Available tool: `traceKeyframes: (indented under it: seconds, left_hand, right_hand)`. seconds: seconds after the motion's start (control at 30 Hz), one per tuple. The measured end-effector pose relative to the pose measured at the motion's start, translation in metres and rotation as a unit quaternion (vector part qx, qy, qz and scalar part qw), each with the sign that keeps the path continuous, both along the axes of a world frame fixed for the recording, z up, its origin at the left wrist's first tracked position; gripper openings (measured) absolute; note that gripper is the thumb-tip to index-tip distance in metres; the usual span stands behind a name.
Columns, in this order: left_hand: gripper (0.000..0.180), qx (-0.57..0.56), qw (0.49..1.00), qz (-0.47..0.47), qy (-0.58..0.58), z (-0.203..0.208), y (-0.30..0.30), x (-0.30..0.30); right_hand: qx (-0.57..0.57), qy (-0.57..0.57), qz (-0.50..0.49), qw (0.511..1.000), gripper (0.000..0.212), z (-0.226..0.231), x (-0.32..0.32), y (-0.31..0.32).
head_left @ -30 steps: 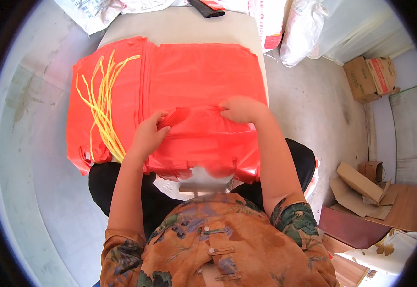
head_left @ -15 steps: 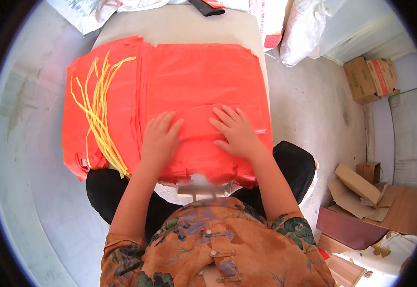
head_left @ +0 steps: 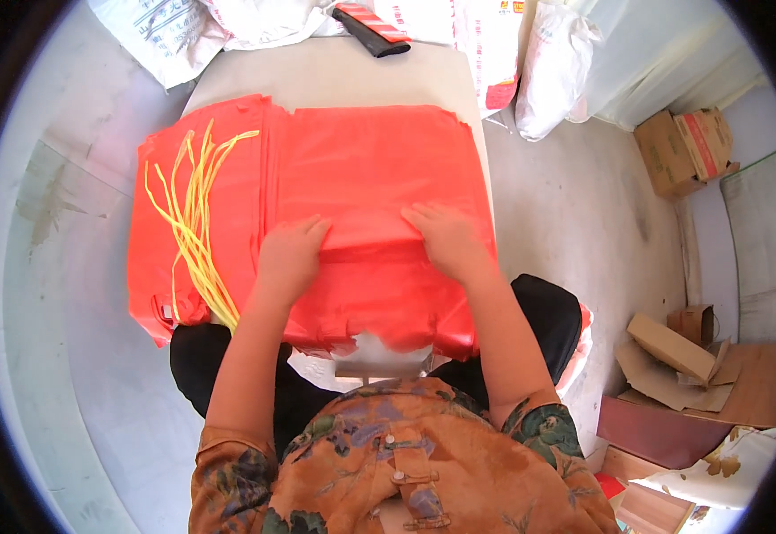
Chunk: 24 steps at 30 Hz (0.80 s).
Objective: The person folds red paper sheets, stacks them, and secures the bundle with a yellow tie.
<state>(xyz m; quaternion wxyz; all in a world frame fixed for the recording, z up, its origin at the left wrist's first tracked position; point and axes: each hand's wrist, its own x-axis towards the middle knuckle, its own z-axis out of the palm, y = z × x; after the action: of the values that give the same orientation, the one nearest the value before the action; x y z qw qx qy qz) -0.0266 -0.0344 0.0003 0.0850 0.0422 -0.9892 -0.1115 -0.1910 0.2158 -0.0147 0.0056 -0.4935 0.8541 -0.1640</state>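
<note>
A broad stack of thin red plastic sheets (head_left: 379,151), perhaps bags, covers most of the table in front of me. Across its near half the top sheet is folded into a raised band. My left hand (head_left: 294,255) grips the left part of this fold, fingers close together and pointing away from me. At the fold's right end, my right hand (head_left: 452,240) holds it in the same way. Both thumbs are hidden. On another red pile at the left lies a loose bundle of yellow plastic ties (head_left: 194,231), apart from my hands.
Beyond the stack shows the pale tabletop (head_left: 317,76), with a black-and-red rolled item (head_left: 375,31) at its far edge. White sacks (head_left: 555,71) stand behind. Cardboard boxes (head_left: 683,151) and flattened cardboard (head_left: 673,365) lie at the right. My knees flank the table's near edge.
My hands went from lying spread on the red sheet to gripping its fold, fingers drawn together. The fold now stands up more. The whole view has shifted slightly.
</note>
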Motion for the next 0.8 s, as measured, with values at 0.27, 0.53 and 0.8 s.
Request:
traceKeyframes:
  seconds: [0.27, 0.53, 0.8]
  left_hand:
    - [0.031, -0.058, 0.994, -0.035, 0.087, 0.046, 0.022, 0.039]
    - [0.028, 0.123, 0.977, -0.010, -0.176, 0.054, 0.019, 0.059]
    - [0.041, 0.266, 0.950, 0.160, -0.036, 0.000, -0.045, 0.026]
  right_hand:
    - [-0.025, 0.104, 0.032, 0.994, 0.049, 0.063, 0.039, 0.028]
    - [0.139, -0.105, 0.011, 0.985, 0.020, 0.067, 0.041, 0.047]
    - [0.022, -0.060, -0.063, 0.996, 0.028, 0.039, -0.033, -0.007]
